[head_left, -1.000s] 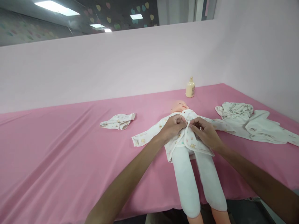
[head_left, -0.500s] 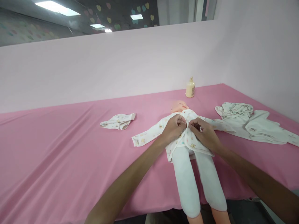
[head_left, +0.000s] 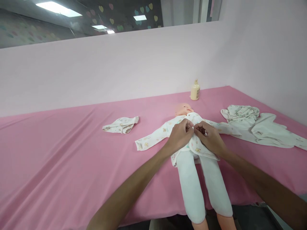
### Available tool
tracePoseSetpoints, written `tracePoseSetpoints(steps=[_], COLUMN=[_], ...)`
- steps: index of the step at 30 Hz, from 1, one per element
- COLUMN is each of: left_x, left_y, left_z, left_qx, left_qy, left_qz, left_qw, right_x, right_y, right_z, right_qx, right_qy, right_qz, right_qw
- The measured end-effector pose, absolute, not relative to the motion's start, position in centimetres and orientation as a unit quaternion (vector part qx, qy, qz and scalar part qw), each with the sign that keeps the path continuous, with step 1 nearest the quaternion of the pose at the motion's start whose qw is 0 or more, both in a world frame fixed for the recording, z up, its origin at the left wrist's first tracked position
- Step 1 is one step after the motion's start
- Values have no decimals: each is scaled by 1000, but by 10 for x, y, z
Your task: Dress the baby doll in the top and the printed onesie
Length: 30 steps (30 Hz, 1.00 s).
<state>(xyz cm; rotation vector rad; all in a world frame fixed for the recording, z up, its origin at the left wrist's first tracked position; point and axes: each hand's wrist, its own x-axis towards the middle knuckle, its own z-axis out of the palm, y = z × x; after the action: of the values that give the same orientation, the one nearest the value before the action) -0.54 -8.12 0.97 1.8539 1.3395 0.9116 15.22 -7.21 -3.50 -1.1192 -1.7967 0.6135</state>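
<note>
A baby doll (head_left: 184,109) lies on its back on a pink-covered table, dressed in a white printed baby jacket (head_left: 156,136) and plain white pants (head_left: 191,185). My left hand (head_left: 181,133) pinches the jacket's front edge at the chest. Close against it, my right hand (head_left: 208,134) pinches the opposite front edge, and the fingertips of both nearly meet. Any fastener between them is hidden by my fingers. Below my hands the lower front of the jacket hangs slightly apart. The doll's bare lower legs reach past the table's near edge.
A small printed cloth cap or garment (head_left: 122,125) lies left of the doll. A pale yellow pump bottle (head_left: 195,90) stands behind the doll's head, by the wall. Crumpled white baby clothes (head_left: 268,127) lie at the right, touching the jacket sleeve. The pink cover (head_left: 72,166) has folds.
My left hand has shifted slightly right and down, bringing its fingertips closer to my right hand's. The right hand stays almost in place. Both still pinch the jacket.
</note>
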Motion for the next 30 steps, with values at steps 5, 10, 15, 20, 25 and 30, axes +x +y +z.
tracePoseSetpoints(steps=[5, 10, 15, 20, 25, 30], left_x=[-5, -5, -3, -2, -2, -2], left_y=[-81, -80, -80, -80, -81, -81], left_z=[9, 6, 3, 3, 4, 4], left_qx=[708, 717, 720, 716, 713, 713], left_qy=[519, 512, 517, 521, 522, 521], left_qz=[345, 348, 348, 352, 351, 352], left_qw=[332, 322, 304, 304, 311, 312], right_x=[151, 151, 152, 152, 152, 152], right_y=[-72, -72, -73, -73, -73, -73], right_z=[-37, -37, -35, -36, -36, -35], right_qx=[-453, -454, -440, -438, -440, -445], right_qy=[-728, -726, -729, -727, -726, -723], right_qz=[245, 254, 268, 270, 272, 273], right_qw=[453, 450, 451, 455, 453, 453])
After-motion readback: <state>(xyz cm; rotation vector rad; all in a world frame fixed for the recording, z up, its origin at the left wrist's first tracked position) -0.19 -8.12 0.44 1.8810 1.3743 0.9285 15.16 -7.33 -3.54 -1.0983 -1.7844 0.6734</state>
